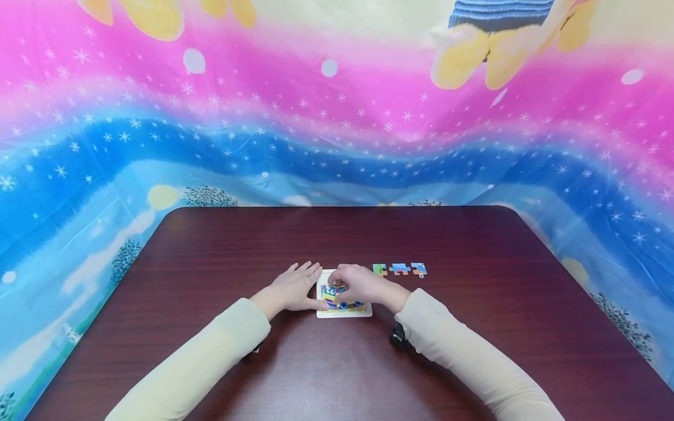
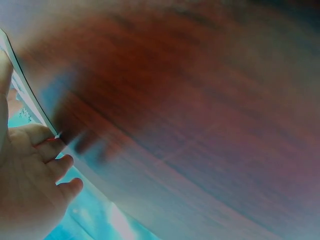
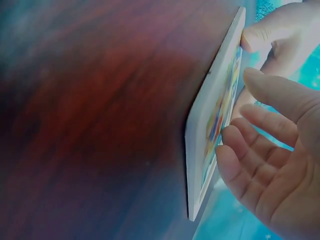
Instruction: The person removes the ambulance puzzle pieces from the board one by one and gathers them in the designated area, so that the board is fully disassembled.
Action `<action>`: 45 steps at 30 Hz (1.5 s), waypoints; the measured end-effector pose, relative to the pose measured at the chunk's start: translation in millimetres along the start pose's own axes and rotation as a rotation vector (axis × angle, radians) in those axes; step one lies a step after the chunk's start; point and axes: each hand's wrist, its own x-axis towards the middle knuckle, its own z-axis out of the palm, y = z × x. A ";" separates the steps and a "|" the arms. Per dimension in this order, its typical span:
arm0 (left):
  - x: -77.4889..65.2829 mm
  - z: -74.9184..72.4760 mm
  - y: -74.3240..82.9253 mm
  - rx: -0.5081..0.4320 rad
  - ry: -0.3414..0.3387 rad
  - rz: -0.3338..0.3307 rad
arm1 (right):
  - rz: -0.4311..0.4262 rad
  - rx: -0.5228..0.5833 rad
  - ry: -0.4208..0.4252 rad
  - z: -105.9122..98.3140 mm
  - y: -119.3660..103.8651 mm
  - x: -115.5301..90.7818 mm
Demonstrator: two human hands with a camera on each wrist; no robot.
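In the head view a puzzle board (image 1: 344,314) lies flat on the table, with a white border and a colourful wheeled vehicle in its picture. Spread along its left side, the left hand (image 1: 296,287) touches the board with its thumb. Above the board's upper right part is the right hand (image 1: 360,285), covering some of the picture. In the right wrist view its fingertips (image 3: 226,152) meet the picture, while the thumb stays apart from them. No loose piece shows between them. The left wrist view shows the left palm (image 2: 32,182) beside the board's edge.
Three loose jigsaw pieces, a green one (image 1: 379,269), a blue and pink one (image 1: 400,269) and a blue and orange one (image 1: 419,269), lie in a row right of the board. The dark wooden table (image 1: 221,245) meets a patterned cloth (image 1: 337,134) behind it.
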 end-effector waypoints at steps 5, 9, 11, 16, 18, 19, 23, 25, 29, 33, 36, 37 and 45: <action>0.1 -0.3 0.6 0.010 -0.005 -0.001 | 0.027 -0.052 -0.001 2.6 -2.0 3.1; 0.0 -0.8 0.7 0.012 -0.008 -0.002 | 0.034 -0.096 -0.012 3.5 -3.7 3.9; 0.0 -1.0 0.7 0.014 -0.009 -0.001 | 0.038 -0.109 -0.013 3.2 -5.1 3.2; -0.7 -2.1 1.3 0.017 -0.012 -0.004 | 0.037 -0.132 -0.014 2.4 -8.5 1.4; -1.1 -2.8 1.6 0.012 -0.012 -0.006 | 0.034 -0.139 -0.008 2.4 -9.1 1.2; -1.2 -3.1 1.8 0.009 -0.011 -0.007 | 0.036 -0.142 -0.004 2.3 -9.3 1.2; -1.4 -3.3 2.2 0.005 -0.013 -0.007 | 0.056 -0.138 0.011 2.8 -9.7 1.7; -1.4 -3.1 2.3 0.006 -0.016 -0.007 | 0.067 -0.125 0.014 3.2 -9.7 1.9; -0.9 -2.4 2.3 0.008 -0.019 -0.011 | 0.071 -0.106 0.015 3.3 -9.6 2.4; 0.0 -1.3 1.9 0.002 -0.019 -0.016 | 0.059 -0.123 0.017 2.6 -8.6 3.0; 0.3 -1.1 1.7 0.001 -0.020 -0.017 | 0.048 -0.142 0.014 1.9 -7.7 3.7; 0.5 -0.9 1.5 0.002 -0.020 -0.017 | 0.046 -0.143 0.013 1.7 -7.3 4.0; 0.1 -1.5 1.3 0.019 -0.016 -0.010 | 0.047 -0.133 0.010 1.8 -5.1 6.8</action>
